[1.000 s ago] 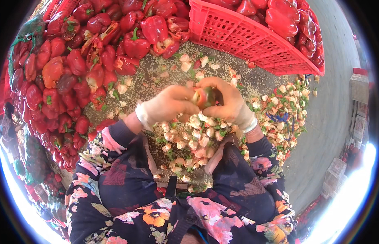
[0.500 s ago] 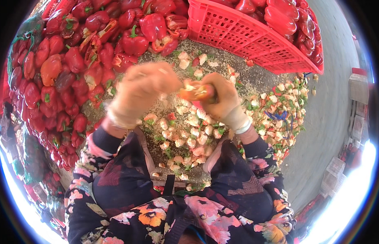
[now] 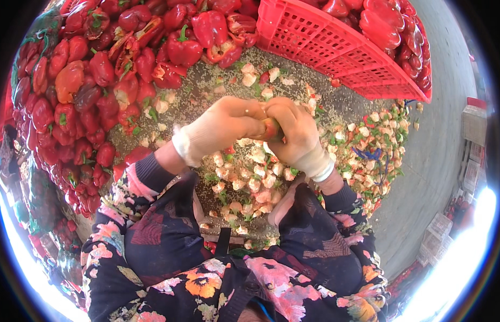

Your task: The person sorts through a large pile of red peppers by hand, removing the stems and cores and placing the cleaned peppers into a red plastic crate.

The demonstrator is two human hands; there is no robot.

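Note:
Gloved in stained white knit, both my hands meet over the ground in front of my knees. Between them is a red-orange and greenish bell pepper [image 3: 270,129], mostly covered by fingers. My right hand [image 3: 299,131] is wrapped round its right side. My left hand [image 3: 226,124] has its fingers closed against the pepper's left side; its thumb area reaches the right hand. Below them lie many pale cut pepper cores [image 3: 255,172] with green stems. To the left rises a heap of red bell peppers [image 3: 89,102].
A red plastic crate [image 3: 330,48] full of glossy red peppers stands at the upper right. Another pile of pepper cores [image 3: 368,139], with a blue cord [image 3: 368,154] on it, lies at the right. Seeds cover the ground. Pale boxes [image 3: 438,231] stand at the far right.
My left hand has come down and rightward from a blurred raised position to close on the pepper. My right hand has turned over it, hiding the cut opening seen earlier.

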